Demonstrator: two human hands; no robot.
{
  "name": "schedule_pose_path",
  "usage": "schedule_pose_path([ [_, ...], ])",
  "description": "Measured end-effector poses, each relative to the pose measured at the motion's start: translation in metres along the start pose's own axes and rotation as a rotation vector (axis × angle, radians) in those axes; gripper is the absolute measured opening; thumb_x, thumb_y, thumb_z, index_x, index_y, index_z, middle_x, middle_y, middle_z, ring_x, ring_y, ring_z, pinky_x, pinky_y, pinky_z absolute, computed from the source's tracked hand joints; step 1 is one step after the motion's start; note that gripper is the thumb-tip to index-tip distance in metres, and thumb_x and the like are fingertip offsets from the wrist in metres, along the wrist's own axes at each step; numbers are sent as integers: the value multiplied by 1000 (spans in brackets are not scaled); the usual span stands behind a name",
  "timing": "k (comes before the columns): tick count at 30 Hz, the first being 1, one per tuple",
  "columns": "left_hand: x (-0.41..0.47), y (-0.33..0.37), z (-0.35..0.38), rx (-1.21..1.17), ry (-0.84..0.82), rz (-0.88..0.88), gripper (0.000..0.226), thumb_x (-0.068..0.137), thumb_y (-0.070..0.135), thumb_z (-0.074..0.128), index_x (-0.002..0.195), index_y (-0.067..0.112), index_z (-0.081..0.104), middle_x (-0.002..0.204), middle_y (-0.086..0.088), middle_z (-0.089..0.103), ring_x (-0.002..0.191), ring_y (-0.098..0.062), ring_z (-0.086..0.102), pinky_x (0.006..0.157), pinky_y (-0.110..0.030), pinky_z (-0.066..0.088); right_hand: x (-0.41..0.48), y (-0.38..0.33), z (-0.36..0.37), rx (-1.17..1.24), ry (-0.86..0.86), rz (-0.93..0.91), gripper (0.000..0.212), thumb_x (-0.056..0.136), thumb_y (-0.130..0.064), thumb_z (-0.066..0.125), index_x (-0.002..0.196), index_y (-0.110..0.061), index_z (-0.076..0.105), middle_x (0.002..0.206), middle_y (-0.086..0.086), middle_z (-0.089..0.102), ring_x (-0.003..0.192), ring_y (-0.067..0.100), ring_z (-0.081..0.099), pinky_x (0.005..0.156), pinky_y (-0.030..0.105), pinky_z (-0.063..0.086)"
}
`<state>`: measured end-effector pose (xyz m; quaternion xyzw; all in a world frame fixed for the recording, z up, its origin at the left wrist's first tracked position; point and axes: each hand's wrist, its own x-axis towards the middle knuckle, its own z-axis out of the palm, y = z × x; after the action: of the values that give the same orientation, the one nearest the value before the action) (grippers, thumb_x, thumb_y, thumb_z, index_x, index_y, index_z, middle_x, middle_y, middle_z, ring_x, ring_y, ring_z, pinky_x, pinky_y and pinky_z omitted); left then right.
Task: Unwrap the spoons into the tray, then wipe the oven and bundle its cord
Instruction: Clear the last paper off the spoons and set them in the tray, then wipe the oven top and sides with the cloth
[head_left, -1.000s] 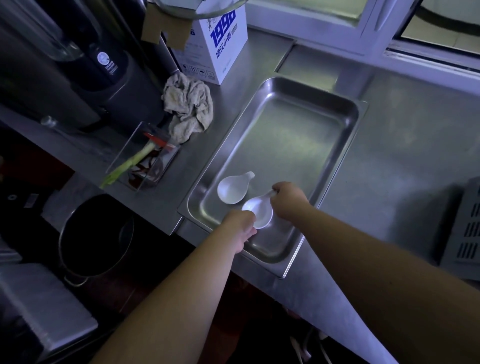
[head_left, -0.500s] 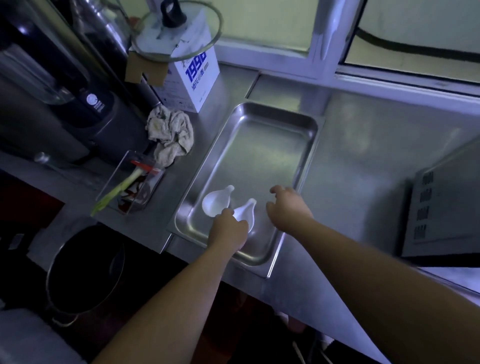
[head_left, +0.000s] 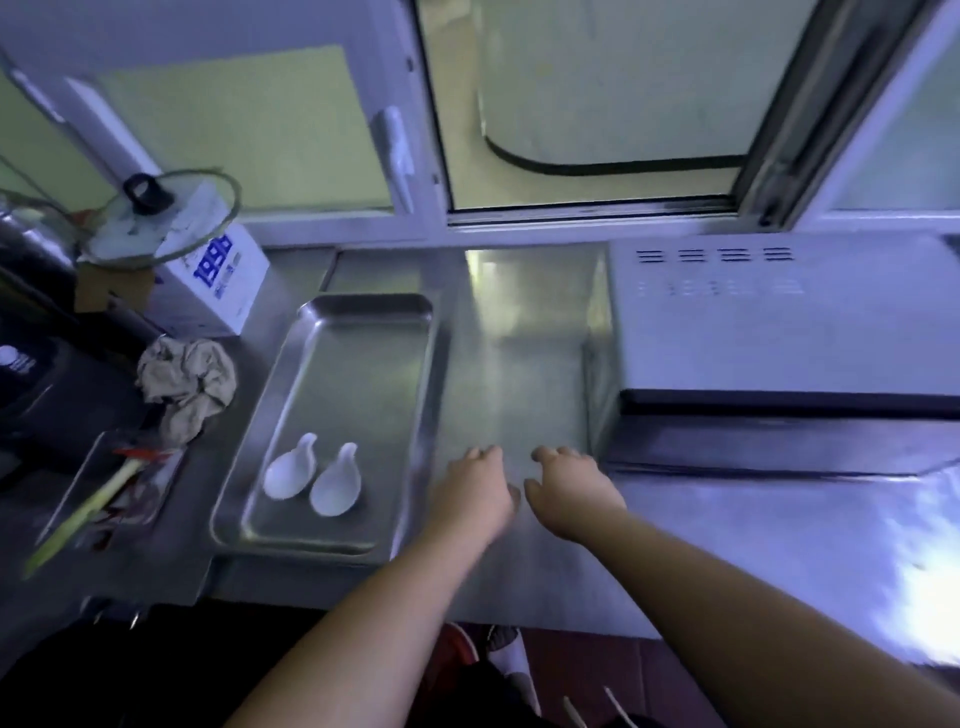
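The one head-worn camera is looking forward and steeply down over the steel worktop (head_left: 519, 374), facing the window (head_left: 597, 93) behind it. It is sitting close: the person's forearms (head_left: 363, 623) are entering from the bottom edge. Its wide lens is bending the margins and taking in the tray (head_left: 353, 374) at left and the oven (head_left: 779, 332) at right.

Spoon (head_left: 289, 470) and second spoon (head_left: 335, 483), both white, lying side by side, bowls up, at steel tray's (head_left: 363, 304) near end, handles pointing away. Pale vented oven (head_left: 779, 332) sitting well right of tray.
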<state>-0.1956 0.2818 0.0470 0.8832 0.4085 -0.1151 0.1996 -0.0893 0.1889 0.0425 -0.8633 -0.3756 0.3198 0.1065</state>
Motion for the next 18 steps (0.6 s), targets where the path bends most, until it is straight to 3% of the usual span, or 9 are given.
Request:
schedule_pose_path([
  [8, -53, 147, 54, 30, -53, 158, 43, 95, 31, 52, 137, 26, 52, 138, 1, 53, 128, -27, 50, 95, -42, 48, -95, 170, -26, 155, 104, 181, 49, 96, -38, 45, 141, -19, 46, 139, 10, 51, 123, 34, 50, 97, 46, 49],
  [14, -86, 247, 90, 49, -121, 316, 42, 95, 31, 49, 138, 26, 51, 139, 3, 49, 126, -24, 47, 88, -38, 48, -150, 274, -52, 237, 197, 346, 54, 97, -39, 45, 147, -18, 44, 141, 11, 51, 124, 34, 51, 97, 44, 48],
  [18, -90, 292, 102, 98, -158, 392, 42, 95, 29, 48, 137, 25, 51, 140, 1, 50, 127, -26, 48, 93, -41, 50, -164, 325, -69, 259, 221, 447, 56, 100, -38, 45, 152, -17, 39, 145, 12, 49, 131, 37, 47, 99, 44, 46],
])
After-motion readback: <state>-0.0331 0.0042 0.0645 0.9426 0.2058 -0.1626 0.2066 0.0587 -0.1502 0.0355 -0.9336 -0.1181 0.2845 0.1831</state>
